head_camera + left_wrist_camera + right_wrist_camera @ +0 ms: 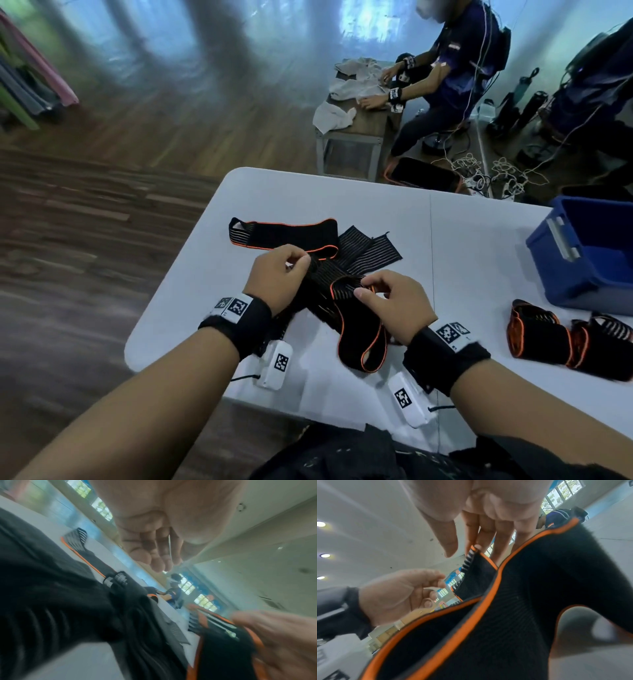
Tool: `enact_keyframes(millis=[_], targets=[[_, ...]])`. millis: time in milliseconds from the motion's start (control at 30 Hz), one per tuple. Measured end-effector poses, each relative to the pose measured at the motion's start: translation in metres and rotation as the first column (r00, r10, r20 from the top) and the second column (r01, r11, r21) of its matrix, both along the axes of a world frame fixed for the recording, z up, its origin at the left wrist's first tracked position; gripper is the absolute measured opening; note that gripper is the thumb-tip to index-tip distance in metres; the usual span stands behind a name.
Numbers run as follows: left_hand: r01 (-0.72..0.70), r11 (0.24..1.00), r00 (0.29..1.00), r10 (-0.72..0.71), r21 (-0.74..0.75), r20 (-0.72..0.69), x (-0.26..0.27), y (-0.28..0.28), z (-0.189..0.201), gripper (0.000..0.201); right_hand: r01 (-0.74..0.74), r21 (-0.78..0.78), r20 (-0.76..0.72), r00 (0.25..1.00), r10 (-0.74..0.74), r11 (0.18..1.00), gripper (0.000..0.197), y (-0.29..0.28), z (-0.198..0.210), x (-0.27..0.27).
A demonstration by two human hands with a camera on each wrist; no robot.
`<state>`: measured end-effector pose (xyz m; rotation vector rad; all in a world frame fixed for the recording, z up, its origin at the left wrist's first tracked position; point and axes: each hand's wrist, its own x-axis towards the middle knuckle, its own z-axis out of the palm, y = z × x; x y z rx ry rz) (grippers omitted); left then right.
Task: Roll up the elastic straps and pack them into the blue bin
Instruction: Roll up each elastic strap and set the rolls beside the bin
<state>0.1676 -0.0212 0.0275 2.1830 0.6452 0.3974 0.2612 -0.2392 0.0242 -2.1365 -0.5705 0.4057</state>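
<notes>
A black elastic strap with orange trim (359, 335) (522, 601) lies looped on the white table (479, 240) in front of me. My right hand (364, 287) (462, 550) pinches its ribbed end between thumb and fingers. My left hand (303, 262) (163, 561) hovers just left of that end with fingers curled; the wrist views show nothing between them. Under the hands lie more flat straps, one orange-trimmed (284, 233) and plain ribbed ones (370, 246). Two rolled straps (537, 337) (603, 349) sit at the right, in front of the blue bin (575, 281).
The table's left edge and rounded corner (137, 342) are close to my left arm. Beyond the table, another person (455, 68) works with cloths at a small bench (356, 116). Cables (479, 171) and bottles lie on the wooden floor.
</notes>
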Motion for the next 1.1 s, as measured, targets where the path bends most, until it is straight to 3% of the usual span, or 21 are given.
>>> enact_keyframes(millis=[167,300,433,567,700,833,967,1100], targets=[[-0.199,0.972,0.965,0.216,0.124,-0.151,0.009,0.104,-0.022,0.012,0.065,-0.005,-0.019,0.998,-0.066,0.998,0.016,0.008,-0.001,0.002],[-0.406,0.914,0.858,0.381,0.001,-0.345,0.015,0.166,-0.047,0.046,0.094,-0.023,-0.039,0.995,-0.095,0.995,0.024,0.007,-0.006,-0.002],[-0.366,0.93,0.84,0.341,0.023,-0.421,0.023,0.192,-0.069,0.061,0.126,-0.042,-0.021,0.992,-0.127,0.991,0.034,0.005,-0.009,-0.004],[-0.324,0.946,0.868,0.308,0.025,-0.389,0.038,0.197,-0.075,0.055,0.128,-0.083,-0.006,0.992,-0.129,0.988,0.043,0.004,-0.005,-0.003],[-0.292,0.955,0.893,0.292,0.053,-0.342,0.053,0.194,-0.071,0.029,0.147,-0.087,-0.02,0.989,-0.149,0.985,0.046,0.002,-0.001,-0.002],[-0.276,0.96,0.902,0.273,0.039,-0.334,0.062,0.187,-0.061,0.025,0.174,-0.07,0.002,0.985,-0.174,0.982,0.045,-0.003,0.006,0.005],[-0.275,0.961,0.932,0.264,-0.01,-0.247,0.062,0.171,-0.04,0.018,0.212,-0.006,-0.001,0.977,-0.212,0.977,0.039,-0.01,0.016,0.013],[-0.209,0.976,0.972,0.201,-0.057,-0.121,0.062,0.147,-0.001,0.012,0.191,0.09,0.006,0.981,-0.193,0.977,0.019,-0.014,0.03,0.023]])
